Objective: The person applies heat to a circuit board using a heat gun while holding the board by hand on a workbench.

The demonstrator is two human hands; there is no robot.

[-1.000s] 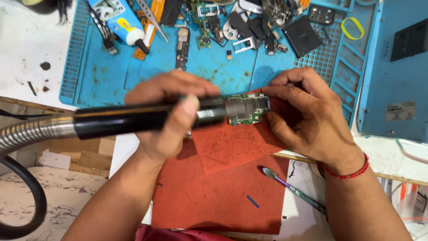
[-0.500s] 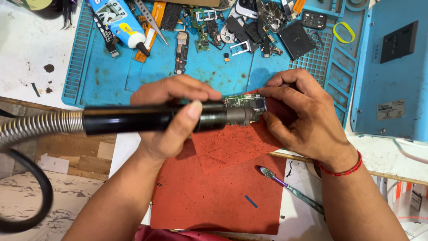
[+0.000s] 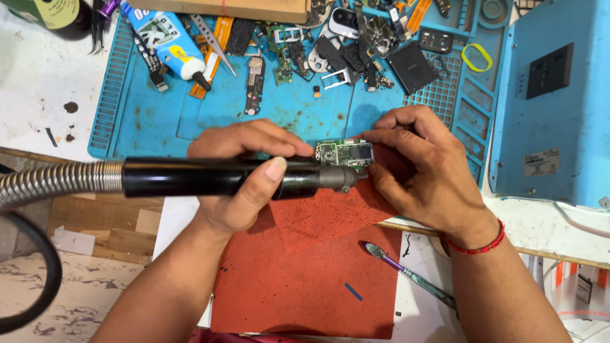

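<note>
While the left hand (image 3: 244, 184) grips a black cylindrical hot-air handpiece (image 3: 222, 177), right hand (image 3: 426, 174) fingers pinch a small green circuit board (image 3: 345, 152) on the red rubber mat (image 3: 305, 267).

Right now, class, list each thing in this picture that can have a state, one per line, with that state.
left hand: gripping the black tool handle
black tool handle: lying level, tip at the board
circuit board: flat, bare, pinned at its right edge
right hand: fingers pressing the board
glue bottle: lying down, capped
small brush: lying untouched
</note>
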